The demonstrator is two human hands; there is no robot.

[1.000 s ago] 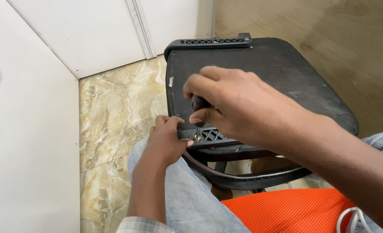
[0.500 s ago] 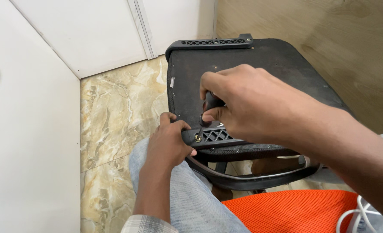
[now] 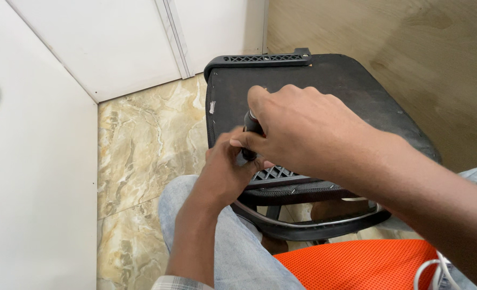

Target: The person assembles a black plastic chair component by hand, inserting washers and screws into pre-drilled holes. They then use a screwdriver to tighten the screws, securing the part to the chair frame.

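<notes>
A black padded chair seat [image 3: 324, 86] lies in front of me, its black plastic lattice bracket [image 3: 273, 174] at the near edge. My right hand [image 3: 303, 131] is closed around a dark tool handle [image 3: 250, 126] that stands upright over the bracket's left end. My left hand [image 3: 225, 172] grips that same end of the bracket, fingers wrapped about the spot where the tool meets it. The tool's tip is hidden by both hands.
A curved black chair arm with a metal strip [image 3: 308, 223] hangs below the seat. An orange mesh part [image 3: 367, 266] and a white cable [image 3: 434, 271] lie at the bottom right. Marble floor tiles [image 3: 141, 150], white wall panels [image 3: 39, 161] and a wooden board [image 3: 410, 48] surround it.
Both hands shifted slightly right along the bracket's near edge. My left hand rose and closed in around the tool's lower end, covering the screw that showed earlier.
</notes>
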